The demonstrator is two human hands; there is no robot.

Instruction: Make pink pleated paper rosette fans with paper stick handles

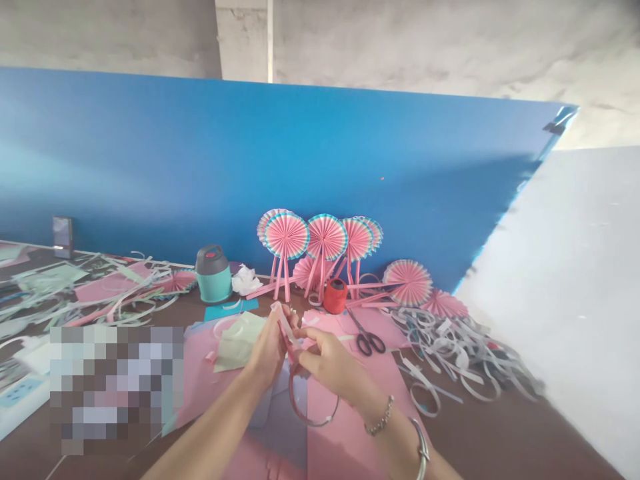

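Observation:
My left hand (270, 343) is closed around a narrow folded pink paper piece (286, 328) with a whitish strip along it. My right hand (325, 357) pinches at the near end of the same piece, its fingers pressed together. A thin curled strip (306, 421) hangs in a loop below my hands; where it begins is hidden by the fingers. Beneath lie pink paper sheets (345, 427) and a pale green sheet (240, 341). To the right of my right hand rest black-handled scissors (371, 343), and a small red container (335, 296) stands just beyond.
Several pleated pink paper fans (286, 235) lean against the blue panel (320, 147). A teal container with a dark lid (214, 275) stands at back left. Curled paper strips (457, 347) heap up on the right; paper scraps (115, 287) and a phone (63, 237) are at left.

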